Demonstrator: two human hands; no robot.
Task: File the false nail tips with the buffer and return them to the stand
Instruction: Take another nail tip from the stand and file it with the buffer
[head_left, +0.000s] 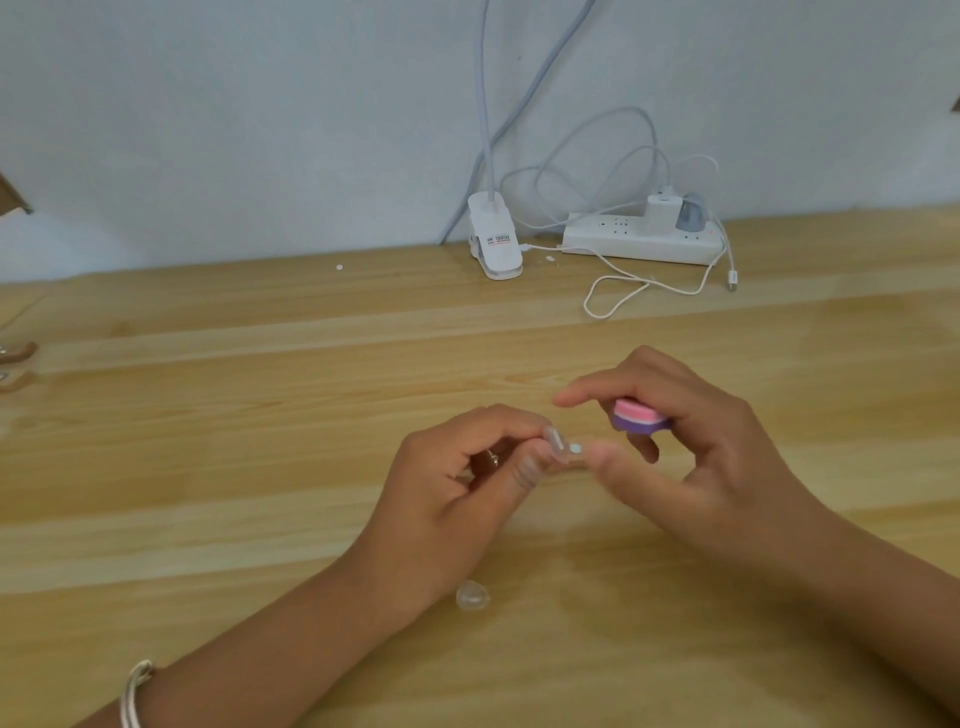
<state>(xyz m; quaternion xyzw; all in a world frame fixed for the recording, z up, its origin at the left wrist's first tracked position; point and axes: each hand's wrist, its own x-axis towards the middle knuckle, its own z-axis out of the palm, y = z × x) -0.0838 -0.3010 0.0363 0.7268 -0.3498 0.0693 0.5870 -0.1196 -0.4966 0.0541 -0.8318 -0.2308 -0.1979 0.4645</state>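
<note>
1. The left hand (457, 483) pinched a clear nail tip (557, 446), held above the tabletop (260, 441).
2. The right hand (691, 457) gripped the buffer (638, 417) just right of that tip, not visibly touching it.
3. A spare tip (472, 596) lay beside the left wrist.

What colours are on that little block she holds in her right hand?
The buffer is layered pink, white and purple, seen in the head view.

Pale wooden table (208, 467) against a plain bluish-white wall (260, 130)
A white lamp clamp (494, 244) stands at the far edge, a white power strip (608, 240) just right of it, a thin white cable (641, 285) looping over the boards
</note>
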